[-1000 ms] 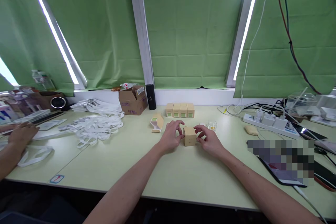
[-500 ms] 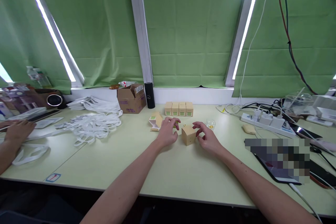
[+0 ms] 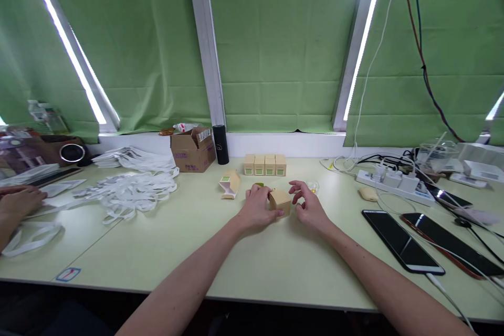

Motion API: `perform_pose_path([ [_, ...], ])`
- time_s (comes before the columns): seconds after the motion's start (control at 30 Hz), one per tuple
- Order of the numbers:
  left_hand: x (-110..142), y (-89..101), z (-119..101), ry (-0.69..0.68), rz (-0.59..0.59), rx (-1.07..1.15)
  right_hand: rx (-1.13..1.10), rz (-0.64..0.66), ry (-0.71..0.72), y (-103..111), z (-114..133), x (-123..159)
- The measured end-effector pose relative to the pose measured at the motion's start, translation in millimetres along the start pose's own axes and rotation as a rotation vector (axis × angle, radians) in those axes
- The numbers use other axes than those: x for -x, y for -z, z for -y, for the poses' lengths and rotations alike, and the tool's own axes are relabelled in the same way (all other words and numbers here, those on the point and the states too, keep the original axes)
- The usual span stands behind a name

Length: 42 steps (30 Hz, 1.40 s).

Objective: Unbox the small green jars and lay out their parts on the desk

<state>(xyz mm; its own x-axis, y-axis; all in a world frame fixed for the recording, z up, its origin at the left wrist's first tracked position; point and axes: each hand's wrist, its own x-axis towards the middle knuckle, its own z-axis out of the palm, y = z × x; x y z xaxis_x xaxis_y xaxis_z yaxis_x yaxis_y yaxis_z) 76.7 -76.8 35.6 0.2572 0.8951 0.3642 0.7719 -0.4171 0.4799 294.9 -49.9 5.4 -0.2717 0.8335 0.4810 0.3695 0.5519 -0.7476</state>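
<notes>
A small kraft cardboard box (image 3: pixel 281 199) stands on the table between my hands. My left hand (image 3: pixel 256 211) has closed round its left side, with the thumb across the near face. To the right of the box, my right hand (image 3: pixel 309 209) is apart from it, fingers bent and spread, holding nothing. Behind my left hand a bit of something green (image 3: pixel 260 184) shows, mostly hidden. An unfolded kraft carton (image 3: pixel 230 184) with a green label lies to the left. Beyond my right hand is a small clear object (image 3: pixel 314 186) with a yellowish part.
Several closed kraft boxes (image 3: pixel 264 165) stand in a row at the back. On the left are a brown carton (image 3: pixel 192 152), a black cylinder (image 3: pixel 220 144), white straps (image 3: pixel 137 189) and another person's hands (image 3: pixel 19 205). Phones (image 3: pixel 403 241) and a power strip (image 3: pixel 396 186) lie right.
My left hand has moved from behind and left of the box to grip its side. My right hand has stayed near the box, fingers now a little farther from it. The view has shifted slightly.
</notes>
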Motion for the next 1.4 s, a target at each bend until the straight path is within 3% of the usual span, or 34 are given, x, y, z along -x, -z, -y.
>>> perform_pose_path([
  [0.13, 3.5, -2.3, 3.6, -0.034, -0.102, 0.069, -0.016, -0.068, 0.041, 1.5, 7.3, 0.9],
  [0.3, 1.0, 0.3, 5.4, -0.316, -0.309, 0.034, 0.038, -0.135, 0.137, 2.2, 23.2, 6.7],
  [0.4, -1.6, -0.1, 6.1, -0.411, -0.418, -0.062, 0.101, -0.158, 0.234, -0.9, 33.0, 11.7],
  [0.53, 0.4, -4.5, 6.5, -0.471, -0.38, -0.135, 0.167, -0.163, 0.358, -6.3, 41.1, 16.8],
  [0.67, 3.3, -11.3, 7.0, -0.532, -0.375, -0.178, 0.204, -0.16, 0.382, -9.2, 40.3, 18.3],
  [0.87, 0.1, -12.9, 1.1, -0.686, -0.568, -0.314, 0.154, -0.183, 0.397, -9.5, 32.2, 15.4],
  [1.13, -0.6, -10.8, -1.7, -0.607, -0.505, -0.25, 0.081, -0.18, 0.366, -7.3, 30.3, 14.4],
  [1.4, 2.1, -4.9, 5.0, -0.474, -0.382, -0.063, -0.17, -0.235, 0.179, -0.7, 34.8, 10.1],
])
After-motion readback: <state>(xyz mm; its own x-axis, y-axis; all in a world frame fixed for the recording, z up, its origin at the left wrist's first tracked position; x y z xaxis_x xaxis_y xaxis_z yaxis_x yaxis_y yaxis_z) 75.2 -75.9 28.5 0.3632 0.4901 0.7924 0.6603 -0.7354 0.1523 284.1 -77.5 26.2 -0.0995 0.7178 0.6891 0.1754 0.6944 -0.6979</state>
